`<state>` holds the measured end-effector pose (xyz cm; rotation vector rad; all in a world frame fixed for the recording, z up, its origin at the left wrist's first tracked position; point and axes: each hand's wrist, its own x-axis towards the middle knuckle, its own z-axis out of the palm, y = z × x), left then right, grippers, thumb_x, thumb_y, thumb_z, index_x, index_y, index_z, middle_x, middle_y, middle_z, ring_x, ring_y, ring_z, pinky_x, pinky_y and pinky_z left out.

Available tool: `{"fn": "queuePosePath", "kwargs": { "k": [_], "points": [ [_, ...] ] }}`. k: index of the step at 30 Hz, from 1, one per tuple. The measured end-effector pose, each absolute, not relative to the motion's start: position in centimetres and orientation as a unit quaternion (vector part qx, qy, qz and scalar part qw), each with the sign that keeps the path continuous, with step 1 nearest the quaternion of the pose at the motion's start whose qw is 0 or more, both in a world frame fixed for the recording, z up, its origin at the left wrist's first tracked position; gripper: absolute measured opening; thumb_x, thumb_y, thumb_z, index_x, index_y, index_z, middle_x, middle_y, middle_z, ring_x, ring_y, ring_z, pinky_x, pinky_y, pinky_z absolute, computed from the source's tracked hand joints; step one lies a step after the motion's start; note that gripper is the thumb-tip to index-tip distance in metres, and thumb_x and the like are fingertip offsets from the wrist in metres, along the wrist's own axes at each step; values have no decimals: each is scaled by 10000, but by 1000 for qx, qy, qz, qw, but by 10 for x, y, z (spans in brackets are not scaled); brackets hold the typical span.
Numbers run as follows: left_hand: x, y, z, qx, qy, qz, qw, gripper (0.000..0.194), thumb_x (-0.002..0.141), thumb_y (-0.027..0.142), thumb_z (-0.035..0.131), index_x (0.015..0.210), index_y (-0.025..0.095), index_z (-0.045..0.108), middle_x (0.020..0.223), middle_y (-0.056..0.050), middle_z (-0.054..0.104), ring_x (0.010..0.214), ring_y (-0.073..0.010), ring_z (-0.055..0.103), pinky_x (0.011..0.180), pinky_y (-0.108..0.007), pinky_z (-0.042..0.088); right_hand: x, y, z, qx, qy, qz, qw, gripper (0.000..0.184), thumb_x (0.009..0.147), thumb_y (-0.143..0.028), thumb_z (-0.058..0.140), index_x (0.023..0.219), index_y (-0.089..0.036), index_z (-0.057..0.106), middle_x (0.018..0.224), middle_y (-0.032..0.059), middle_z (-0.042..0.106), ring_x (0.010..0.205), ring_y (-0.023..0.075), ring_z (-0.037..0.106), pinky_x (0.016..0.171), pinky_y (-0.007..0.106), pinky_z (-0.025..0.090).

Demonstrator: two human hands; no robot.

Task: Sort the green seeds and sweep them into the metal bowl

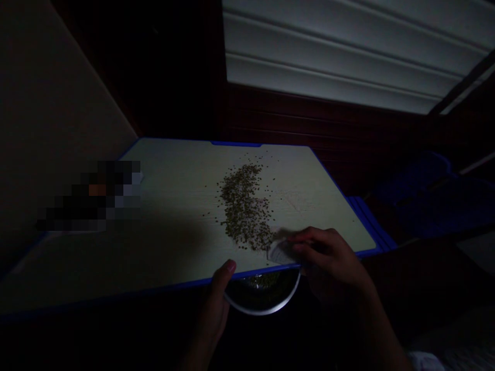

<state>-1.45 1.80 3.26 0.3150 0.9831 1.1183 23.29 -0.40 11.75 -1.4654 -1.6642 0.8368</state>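
Small dark seeds point(243, 206) lie in a loose heap on a pale folding table point(174, 170) with a blue rim. In my right hand point(328, 255) is a pale, flat scraper-like piece point(282, 252), pinched between thumb and fingers. It rests on the tabletop at the near end of the heap. A metal bowl point(266, 310) with some seeds inside sits just under the near table edge. My left hand point(220, 293) grips the bowl's left side, its thumb lying over the table rim. Its other fingers are mostly hidden.
A pixelated, unreadable object point(96, 196) lies at the table's left side. Blue plastic stools or chairs point(436, 196) stand to the right. Behind are dark wooden panels point(309, 118) and a pale slatted shutter point(328, 56). The room is very dim.
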Motion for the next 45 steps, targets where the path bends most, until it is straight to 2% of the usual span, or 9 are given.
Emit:
{"fn": "queuePosePath", "kwargs": {
  "k": [4, 8, 13, 23, 31, 37, 45],
  "points": [
    [-14, 18, 34, 137, 448, 509, 722, 440, 744, 381, 846, 1116, 159, 769, 1070, -77, 812, 1185, -325, 679, 1117, -483, 450, 228, -3, 121, -572, -637, 327, 399, 244, 955, -381, 665, 1130, -251, 774, 1137, 57, 784, 1001, 208, 730, 841, 305, 565],
    [-12, 18, 37, 122, 454, 511, 719, 482, 721, 377, 866, 1136, 154, 762, 1070, -82, 812, 1202, -321, 670, 1110, -468, 460, 222, -1, 124, -536, -671, 346, 376, 233, 980, -339, 637, 1170, -293, 765, 1206, 38, 763, 1100, 215, 711, 963, 359, 554],
    [-12, 17, 36, 128, 442, 513, 725, 511, 729, 383, 863, 1170, 150, 755, 1109, -94, 803, 1192, -326, 675, 1121, -478, 446, 221, 0, 123, -528, -678, 358, 365, 248, 972, -312, 647, 1194, -333, 757, 1201, 18, 762, 1091, 211, 712, 969, 371, 560],
    [-14, 17, 34, 137, 443, 503, 730, 493, 766, 386, 835, 1194, 158, 744, 1180, -90, 785, 1245, -311, 645, 1131, -448, 438, 224, 0, 124, -519, -676, 373, 366, 235, 965, -336, 658, 1169, -298, 770, 1185, 27, 769, 1075, 210, 718, 931, 334, 558],
    [-13, 16, 38, 128, 440, 506, 730, 436, 759, 381, 842, 1140, 183, 772, 1105, -79, 806, 1211, -325, 665, 1119, -488, 448, 230, -4, 112, -645, -529, 255, 490, 216, 932, -407, 676, 1043, -250, 773, 1017, 42, 787, 902, 212, 721, 753, 285, 540],
    [-14, 18, 34, 133, 449, 512, 720, 426, 729, 379, 866, 1094, 175, 784, 1098, -71, 807, 1210, -319, 665, 1129, -473, 444, 221, -1, 112, -678, -521, 213, 473, 275, 959, -429, 622, 1100, -226, 744, 951, 46, 787, 824, 205, 728, 679, 271, 524],
    [-16, 17, 31, 132, 432, 509, 733, 450, 767, 369, 835, 1165, 174, 758, 1105, -80, 804, 1234, -319, 650, 1115, -481, 453, 221, 2, 115, -648, -595, 210, 427, 244, 965, -363, 600, 1078, -229, 770, 1067, 42, 799, 945, 212, 748, 807, 306, 568]
  ]
}}
